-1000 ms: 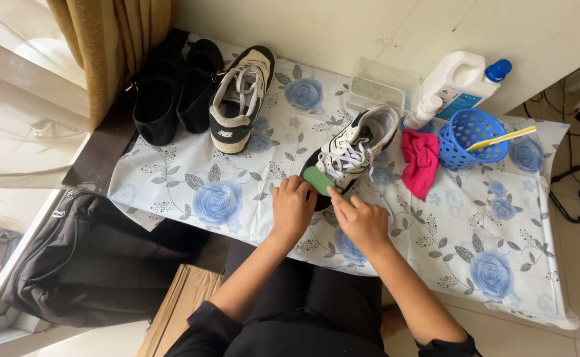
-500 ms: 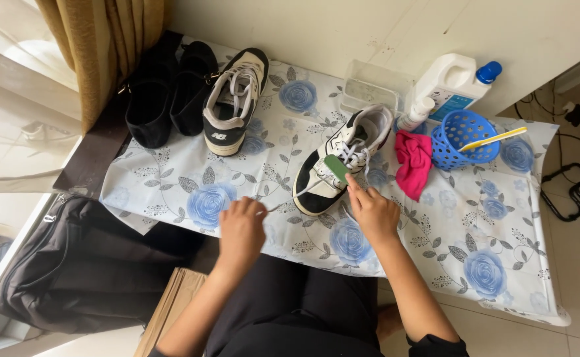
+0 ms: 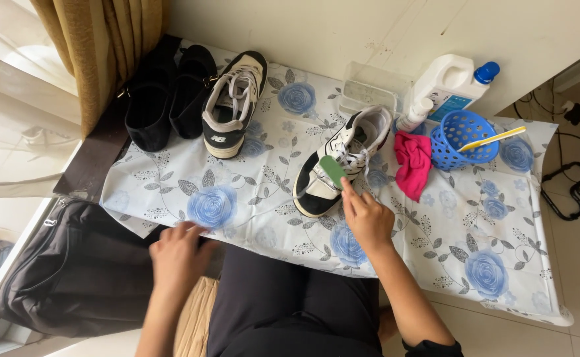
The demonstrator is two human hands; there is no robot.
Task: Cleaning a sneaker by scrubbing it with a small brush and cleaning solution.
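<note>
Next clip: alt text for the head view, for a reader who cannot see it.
The right hand holds a small green rectangular brush against a black-and-white laced sneaker on a blue-flowered white table cover. The empty left hand rests at the cover's near edge, with a pink cloth beside the sneaker.

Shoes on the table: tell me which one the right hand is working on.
The black-and-white sneaker in the middle, green brush against it; the right hand holds that brush. Its mate lies untouched beside the black shoes.

A white jug (image 3: 447, 82) with blue cap and blue-white label stands by the wall.
</note>
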